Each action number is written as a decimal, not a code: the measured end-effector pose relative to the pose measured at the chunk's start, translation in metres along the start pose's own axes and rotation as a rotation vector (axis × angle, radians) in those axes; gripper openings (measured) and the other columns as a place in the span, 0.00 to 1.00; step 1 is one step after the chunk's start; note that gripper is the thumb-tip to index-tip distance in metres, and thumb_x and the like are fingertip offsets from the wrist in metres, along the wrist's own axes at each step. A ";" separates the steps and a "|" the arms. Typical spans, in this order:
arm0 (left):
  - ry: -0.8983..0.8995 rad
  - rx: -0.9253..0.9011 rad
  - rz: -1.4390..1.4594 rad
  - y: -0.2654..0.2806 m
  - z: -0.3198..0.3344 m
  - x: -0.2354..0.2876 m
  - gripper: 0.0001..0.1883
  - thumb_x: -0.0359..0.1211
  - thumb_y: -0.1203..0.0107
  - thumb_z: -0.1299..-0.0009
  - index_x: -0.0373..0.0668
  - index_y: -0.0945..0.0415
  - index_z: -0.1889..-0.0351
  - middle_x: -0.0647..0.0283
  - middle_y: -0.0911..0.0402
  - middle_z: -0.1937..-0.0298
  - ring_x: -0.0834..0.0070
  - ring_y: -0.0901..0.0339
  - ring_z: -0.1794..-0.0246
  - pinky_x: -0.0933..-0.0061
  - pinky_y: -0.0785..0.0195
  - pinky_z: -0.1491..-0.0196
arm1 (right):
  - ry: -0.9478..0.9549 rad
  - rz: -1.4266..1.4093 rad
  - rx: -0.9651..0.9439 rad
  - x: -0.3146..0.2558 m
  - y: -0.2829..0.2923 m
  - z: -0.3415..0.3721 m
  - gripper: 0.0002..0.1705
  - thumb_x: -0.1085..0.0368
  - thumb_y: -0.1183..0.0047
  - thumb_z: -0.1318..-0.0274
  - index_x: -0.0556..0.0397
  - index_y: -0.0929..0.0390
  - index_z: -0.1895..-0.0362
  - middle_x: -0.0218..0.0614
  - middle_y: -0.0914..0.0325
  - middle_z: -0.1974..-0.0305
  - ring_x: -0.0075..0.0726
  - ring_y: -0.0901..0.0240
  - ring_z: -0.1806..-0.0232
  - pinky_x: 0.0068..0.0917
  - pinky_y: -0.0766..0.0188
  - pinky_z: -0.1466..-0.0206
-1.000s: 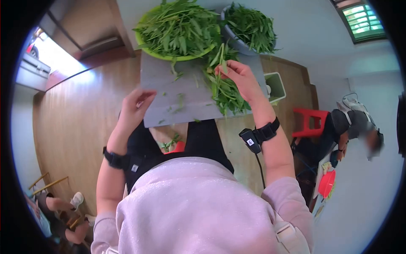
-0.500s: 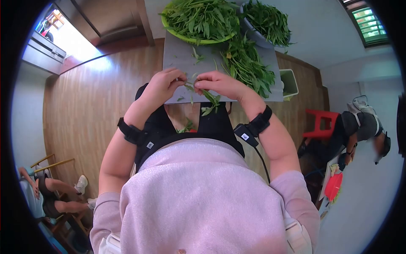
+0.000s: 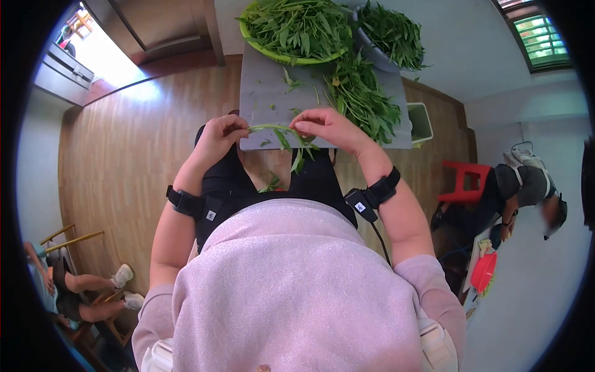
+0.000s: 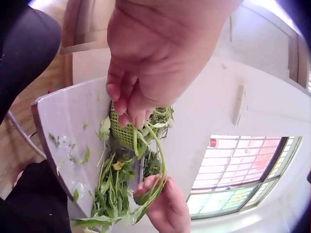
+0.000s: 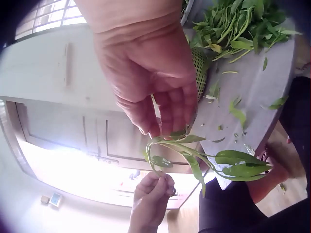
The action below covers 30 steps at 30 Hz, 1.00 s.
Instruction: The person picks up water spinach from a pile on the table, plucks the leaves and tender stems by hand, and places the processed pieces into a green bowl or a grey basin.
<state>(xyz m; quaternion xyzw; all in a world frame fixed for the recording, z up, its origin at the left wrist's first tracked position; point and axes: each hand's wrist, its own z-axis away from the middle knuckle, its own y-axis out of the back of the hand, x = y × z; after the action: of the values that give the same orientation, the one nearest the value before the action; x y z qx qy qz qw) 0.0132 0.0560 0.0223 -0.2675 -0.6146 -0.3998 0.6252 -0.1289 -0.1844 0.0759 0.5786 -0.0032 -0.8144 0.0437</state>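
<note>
A long green stalk of leafy greens (image 3: 271,126) stretches between both hands over the table's near edge. My left hand (image 3: 220,135) pinches one end of it between thumb and fingertips. Farther right, my right hand (image 3: 325,127) pinches the stalk nearer its leaves, which hang below the fingers toward the lap. In the left wrist view the stalk (image 4: 160,150) bows in an arc from one hand to the other. The right wrist view shows long narrow leaves (image 5: 240,165) trailing to the side. A pile of loose greens (image 3: 365,102) lies on the table to the right.
A yellow-green basket (image 3: 291,60) heaped with greens stands at the table's back, beside a pale basin (image 3: 377,54) of greens. Leaf scraps (image 3: 290,79) dot the grey table (image 3: 254,93). A bin (image 3: 420,122) stands right of the table. Two other people sit at the sides.
My right hand came back from the pile with a stalk, and the left hand met it. Since then the hands have drawn apart, the left hand moving left with the stalk's end.
</note>
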 end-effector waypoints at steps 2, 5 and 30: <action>-0.005 -0.001 -0.019 0.000 -0.001 -0.003 0.04 0.22 0.47 0.36 0.33 0.26 0.64 0.66 0.23 0.66 0.82 0.26 0.66 0.82 0.34 0.64 | 0.071 0.138 -0.040 0.001 -0.003 -0.003 0.13 0.60 0.49 0.40 0.56 0.22 0.57 0.22 0.25 0.67 0.16 0.34 0.65 0.16 0.36 0.59; 0.001 0.000 -0.049 -0.001 -0.001 -0.002 0.04 0.22 0.47 0.36 0.33 0.26 0.63 0.66 0.23 0.65 0.82 0.26 0.65 0.82 0.34 0.63 | 0.063 0.199 -0.047 -0.002 -0.007 -0.004 0.14 0.59 0.50 0.40 0.56 0.22 0.57 0.23 0.24 0.67 0.15 0.35 0.66 0.17 0.36 0.60; 0.059 -0.005 -0.009 -0.023 -0.009 0.000 0.03 0.25 0.43 0.38 0.34 0.24 0.68 0.68 0.24 0.77 0.85 0.29 0.78 0.82 0.33 0.78 | 0.029 -0.339 0.324 0.049 0.005 -0.021 0.09 0.65 0.47 0.45 0.57 0.21 0.65 0.32 0.22 0.71 0.24 0.28 0.65 0.21 0.37 0.53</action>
<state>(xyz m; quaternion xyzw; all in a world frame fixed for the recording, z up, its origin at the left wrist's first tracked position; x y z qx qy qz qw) -0.0011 0.0358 0.0177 -0.2547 -0.5962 -0.4119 0.6404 -0.1249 -0.1921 0.0229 0.5821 -0.0359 -0.7906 -0.1869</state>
